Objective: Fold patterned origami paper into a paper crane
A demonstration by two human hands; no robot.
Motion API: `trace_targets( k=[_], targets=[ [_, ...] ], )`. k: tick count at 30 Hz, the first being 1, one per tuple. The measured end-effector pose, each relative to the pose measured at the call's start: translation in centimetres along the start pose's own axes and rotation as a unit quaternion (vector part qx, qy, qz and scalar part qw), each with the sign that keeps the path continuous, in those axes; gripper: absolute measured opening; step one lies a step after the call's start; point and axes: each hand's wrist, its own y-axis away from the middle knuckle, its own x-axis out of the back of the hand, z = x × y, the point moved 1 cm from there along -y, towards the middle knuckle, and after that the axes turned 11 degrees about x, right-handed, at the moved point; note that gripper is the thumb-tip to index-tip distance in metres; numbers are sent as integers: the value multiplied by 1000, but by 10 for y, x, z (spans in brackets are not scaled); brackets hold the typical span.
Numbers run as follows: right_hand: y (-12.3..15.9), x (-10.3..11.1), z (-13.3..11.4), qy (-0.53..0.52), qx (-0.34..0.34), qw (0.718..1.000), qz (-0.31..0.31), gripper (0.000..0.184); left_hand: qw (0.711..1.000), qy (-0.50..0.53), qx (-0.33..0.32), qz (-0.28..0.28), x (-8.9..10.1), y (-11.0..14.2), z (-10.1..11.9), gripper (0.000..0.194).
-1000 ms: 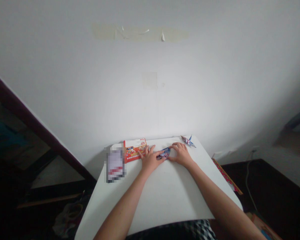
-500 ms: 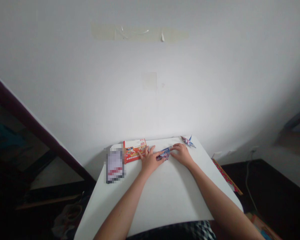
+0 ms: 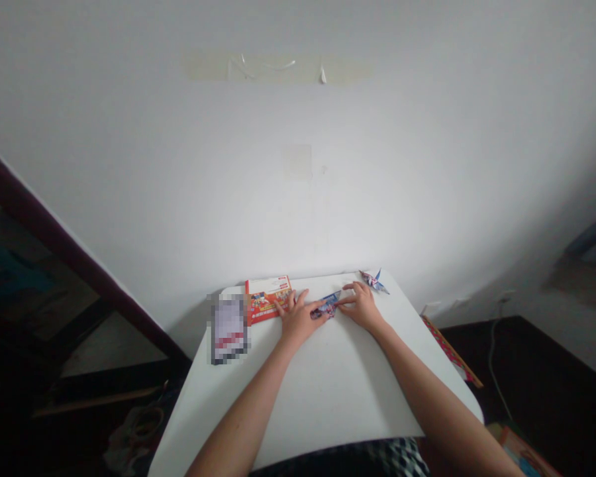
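While folded paper (image 3: 330, 308) lies beneath spread left fingers (image 3: 318, 323), parted right fingers (image 3: 348, 300) are at its edge.

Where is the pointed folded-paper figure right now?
In the head view, the pointed paper figure lies near the far right corner of the white table, just beyond the right hand.

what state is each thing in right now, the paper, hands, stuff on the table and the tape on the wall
Patterned paper: folded, between the hands
Left hand: fingers spread, some on the paper
Right hand: fingers parted at paper's right end; contact unclear
Folded paper figure: folded, with pointed ends
Red booklet: lying, partly covered by left fingers
Rectangular item: lying, pixelated
Wall tape: partly peeling
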Motion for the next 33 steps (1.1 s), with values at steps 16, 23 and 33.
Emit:
trace_targets(
  k=[16,23,33],
  targets=[
    [-4,-4,-2,52,-72,994,63,19,1000,-7,-5,12,-5,-3,-3,42],
    [-4,-6,-2,70,-84,992,66,22,1000,0,-6,9,-6,-4,-3,41],
    [-6,-7,-3,93,-96,990,51,25,1000,-12,-6,11,-4,-3,-2,42]
  ],
)
